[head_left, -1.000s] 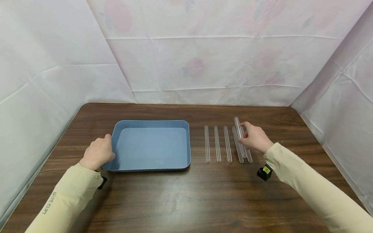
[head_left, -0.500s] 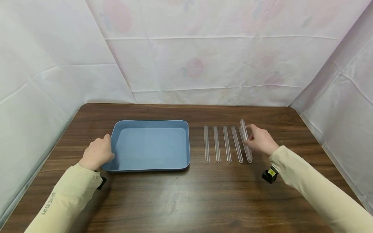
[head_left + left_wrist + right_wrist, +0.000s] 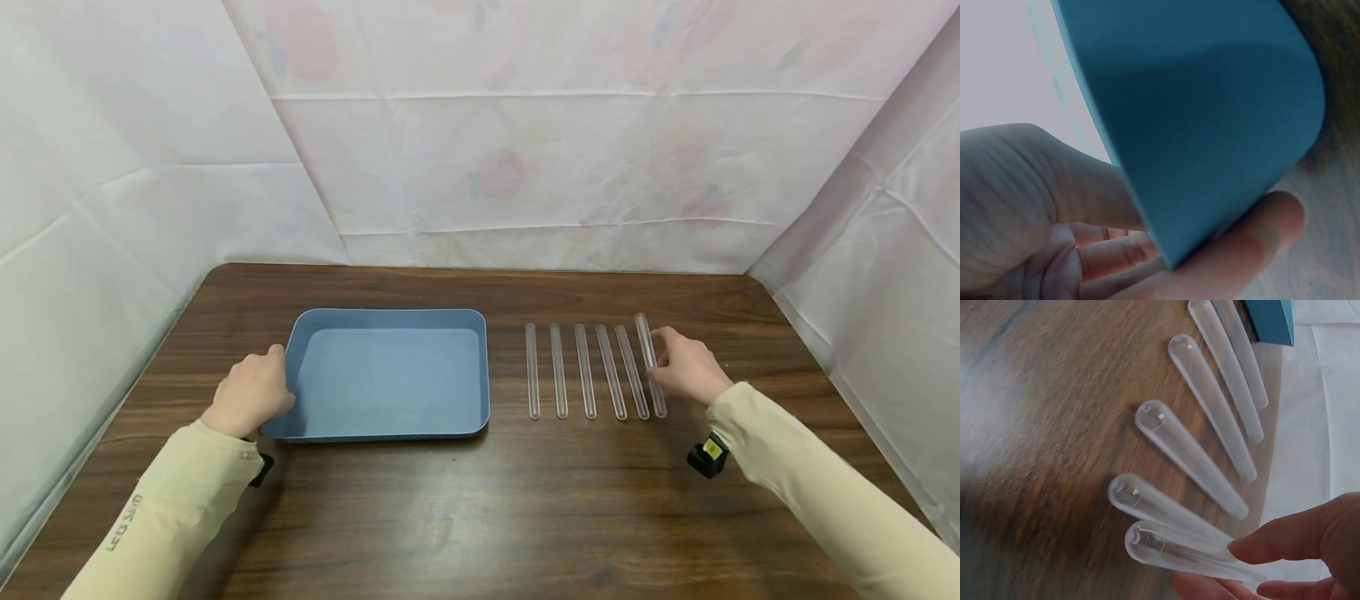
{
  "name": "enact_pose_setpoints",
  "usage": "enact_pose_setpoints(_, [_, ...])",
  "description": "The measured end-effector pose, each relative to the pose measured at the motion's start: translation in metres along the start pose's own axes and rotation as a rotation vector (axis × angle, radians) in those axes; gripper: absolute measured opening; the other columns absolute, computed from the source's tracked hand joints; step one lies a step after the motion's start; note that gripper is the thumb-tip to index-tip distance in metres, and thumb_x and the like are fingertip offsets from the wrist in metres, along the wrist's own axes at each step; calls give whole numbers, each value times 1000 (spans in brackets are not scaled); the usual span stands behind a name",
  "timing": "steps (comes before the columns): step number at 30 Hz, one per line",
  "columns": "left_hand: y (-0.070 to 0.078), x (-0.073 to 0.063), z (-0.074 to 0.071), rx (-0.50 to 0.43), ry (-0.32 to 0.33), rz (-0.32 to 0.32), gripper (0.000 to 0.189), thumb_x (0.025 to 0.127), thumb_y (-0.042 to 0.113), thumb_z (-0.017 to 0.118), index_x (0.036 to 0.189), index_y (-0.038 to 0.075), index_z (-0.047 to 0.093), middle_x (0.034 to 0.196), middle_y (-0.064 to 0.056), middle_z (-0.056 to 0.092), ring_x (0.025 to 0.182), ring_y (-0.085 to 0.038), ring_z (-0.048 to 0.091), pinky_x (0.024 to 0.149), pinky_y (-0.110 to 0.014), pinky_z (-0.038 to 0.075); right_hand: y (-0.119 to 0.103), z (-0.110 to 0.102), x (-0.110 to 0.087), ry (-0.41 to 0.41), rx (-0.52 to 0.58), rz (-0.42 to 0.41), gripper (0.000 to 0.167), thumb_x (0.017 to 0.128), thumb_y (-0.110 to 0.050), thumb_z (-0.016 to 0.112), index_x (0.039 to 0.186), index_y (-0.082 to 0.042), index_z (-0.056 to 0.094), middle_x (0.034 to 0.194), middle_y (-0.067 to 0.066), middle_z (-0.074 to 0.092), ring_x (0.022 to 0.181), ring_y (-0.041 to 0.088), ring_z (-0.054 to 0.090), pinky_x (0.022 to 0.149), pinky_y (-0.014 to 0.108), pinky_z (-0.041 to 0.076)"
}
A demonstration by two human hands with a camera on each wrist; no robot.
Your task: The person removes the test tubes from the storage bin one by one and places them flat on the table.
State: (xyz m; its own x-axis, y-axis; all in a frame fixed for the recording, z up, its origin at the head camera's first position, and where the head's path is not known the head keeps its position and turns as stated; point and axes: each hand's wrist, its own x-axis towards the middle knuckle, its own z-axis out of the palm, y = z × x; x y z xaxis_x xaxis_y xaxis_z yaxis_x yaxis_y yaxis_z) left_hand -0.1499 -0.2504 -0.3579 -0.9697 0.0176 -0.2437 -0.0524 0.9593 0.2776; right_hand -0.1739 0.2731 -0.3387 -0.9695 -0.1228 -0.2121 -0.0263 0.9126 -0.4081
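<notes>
My left hand point(image 3: 251, 392) grips the near-left side of a shallow blue tray point(image 3: 390, 375). In the left wrist view the thumb lies on one side of the tray wall point(image 3: 1197, 112) and the fingers on the other. My right hand point(image 3: 690, 367) pinches a clear test tube point(image 3: 645, 337) between thumb and fingers, at the right end of a row of similar tubes point(image 3: 558, 371). In the right wrist view the held tube point(image 3: 1166, 547) lies close beside its neighbour point(image 3: 1154, 503), rounded end pointing away from the hand.
The dark wooden table point(image 3: 465, 517) has pale patterned cloth point(image 3: 525, 167) hanging behind it and at both sides. The tubes lie roughly side by side right of the tray, slightly fanned, with a gap between tray and row.
My right hand has moved right with the pinched tube, from above the row's right-hand tubes to beyond its end. The tube is now lower. The left hand and tray have stayed put.
</notes>
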Motion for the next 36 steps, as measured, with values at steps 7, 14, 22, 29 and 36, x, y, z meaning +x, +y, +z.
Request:
enact_pose_setpoints(7, [-1, 1, 0, 2, -11, -10, 43, 79, 2, 54, 112, -20, 40, 82, -33, 55, 65, -37, 56, 50, -40, 43, 12, 3, 2, 15, -15, 26, 63, 82, -8, 59, 135, 15, 34, 89, 22, 65, 54, 14, 64, 64, 41, 51])
enact_pose_setpoints(14, [0, 1, 0, -2, -16, -10, 42, 79, 2, 54, 112, -20, 40, 80, -31, 55, 63, -35, 55, 50, -40, 43, 18, 6, 3, 6, 12, 52, 64, 81, -6, 57, 136, 15, 33, 90, 24, 64, 55, 15, 65, 64, 39, 53])
enact_pose_setpoints(22, [-1, 2, 2, 1, -18, -14, 44, 80, 2, 54, 115, -21, 39, 82, -32, 55, 63, -36, 55, 50, -39, 43, 21, 9, 5, -21, 40, 67, 61, 85, -5, 56, 137, 16, 32, 95, 29, 61, 57, 17, 66, 57, 34, 54])
enact_pose_setpoints(29, [-1, 2, 2, 4, -9, -12, 43, 79, 2, 54, 114, -20, 39, 83, -33, 55, 65, -37, 56, 51, -41, 43, 22, 10, 7, -42, 30, 82, 56, 88, -5, 57, 135, 17, 35, 100, 32, 60, 58, 17, 66, 57, 34, 55])
enact_pose_setpoints(36, [-1, 3, 3, 3, -2, -7, 45, 79, 2, 54, 115, -21, 39, 83, -34, 55, 64, -37, 56, 50, -41, 43, 22, 12, 9, -54, 9, 88, 52, 88, -6, 60, 131, 16, 40, 100, 32, 62, 56, 16, 65, 56, 33, 54])
